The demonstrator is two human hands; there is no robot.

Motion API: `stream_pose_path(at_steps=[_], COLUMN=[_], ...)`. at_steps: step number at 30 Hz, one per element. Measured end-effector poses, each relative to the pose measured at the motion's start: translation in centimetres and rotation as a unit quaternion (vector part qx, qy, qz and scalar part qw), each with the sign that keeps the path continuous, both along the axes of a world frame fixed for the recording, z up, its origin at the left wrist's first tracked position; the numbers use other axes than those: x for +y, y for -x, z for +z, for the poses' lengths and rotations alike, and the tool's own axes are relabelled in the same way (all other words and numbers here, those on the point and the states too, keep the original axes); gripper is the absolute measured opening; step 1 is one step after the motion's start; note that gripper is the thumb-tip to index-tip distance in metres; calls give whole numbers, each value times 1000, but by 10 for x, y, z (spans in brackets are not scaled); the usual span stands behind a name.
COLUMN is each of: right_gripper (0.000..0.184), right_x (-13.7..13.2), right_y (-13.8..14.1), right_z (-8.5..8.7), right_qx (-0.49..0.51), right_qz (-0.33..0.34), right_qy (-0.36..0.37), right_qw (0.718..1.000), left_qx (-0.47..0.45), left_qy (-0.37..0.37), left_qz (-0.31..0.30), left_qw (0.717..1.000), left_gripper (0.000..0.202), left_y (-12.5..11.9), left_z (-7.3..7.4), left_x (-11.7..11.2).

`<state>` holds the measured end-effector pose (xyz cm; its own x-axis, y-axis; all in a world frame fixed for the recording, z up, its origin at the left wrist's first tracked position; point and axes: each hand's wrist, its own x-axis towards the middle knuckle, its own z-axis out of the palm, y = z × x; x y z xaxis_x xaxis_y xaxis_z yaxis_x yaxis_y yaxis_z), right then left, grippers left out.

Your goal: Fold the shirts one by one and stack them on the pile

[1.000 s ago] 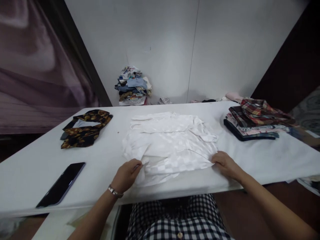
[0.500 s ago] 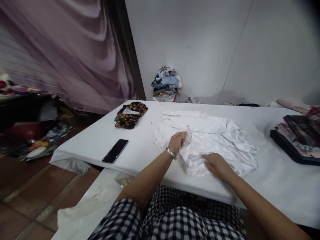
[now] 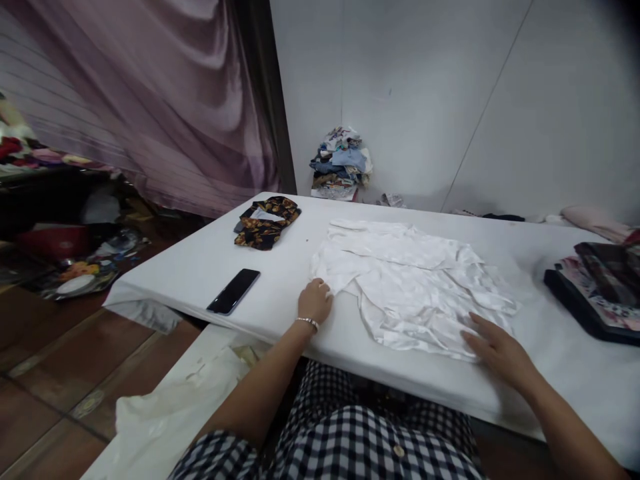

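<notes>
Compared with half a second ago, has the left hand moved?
Yes. Judged against the phone on the table, the left hand has moved left, closer to the phone, and is now at the white garment's left edge.

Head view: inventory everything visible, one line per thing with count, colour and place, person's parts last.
Table: one, white, centre
Spread garment: one, white, table's middle
Patterned garment: one, black and brown, table's far left
Phone: one, black, table's left
Clothes stack: one, multicoloured, table's right
Clothes pile: one, multicoloured, beyond table
Cloth bundle: one, pink, far right
Curtain: one, mauve, upper left
Strip: one, dark, beside curtain
Wall: one, grey, background
Floor tiles: several, brown, lower left
Draped cloth: one, cream, bottom left
Clutter: many, multicoloured, far left
Checked clothing: count unclear, black and white, bottom
Bracelet: one, silver, lower centre
Left hand: one, bare, garment's left edge
Right hand: one, bare, garment's near right edge
</notes>
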<state>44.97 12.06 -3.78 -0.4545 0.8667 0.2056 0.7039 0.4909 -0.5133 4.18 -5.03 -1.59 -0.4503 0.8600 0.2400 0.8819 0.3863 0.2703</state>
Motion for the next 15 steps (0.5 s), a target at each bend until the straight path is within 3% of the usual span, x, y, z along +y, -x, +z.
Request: stream_pose_path(at_steps=[3,7,11,15], right_gripper=[38,32,35,37], right_x=[-5,-16,-24,-40], right_y=[-8,-19,-26,-13], right_z=[-1,-3,-2,6], right_qx=[13,71,57,41], right_qz=[7,24,30,70], right_qy=[18,17,10,-56], right_qw=[1000,997,998,995], left_qx=[8,-5,-56,-31], left_qy=[-72,-220,-118,-116], left_qz=[18,94,56,3], left_qw=[997,971,990,993], left_gripper=[23,24,22,35], left_y=[26,76,102,90], left_z=[17,37,34,22], left_x=[3,-14,-40,-47])
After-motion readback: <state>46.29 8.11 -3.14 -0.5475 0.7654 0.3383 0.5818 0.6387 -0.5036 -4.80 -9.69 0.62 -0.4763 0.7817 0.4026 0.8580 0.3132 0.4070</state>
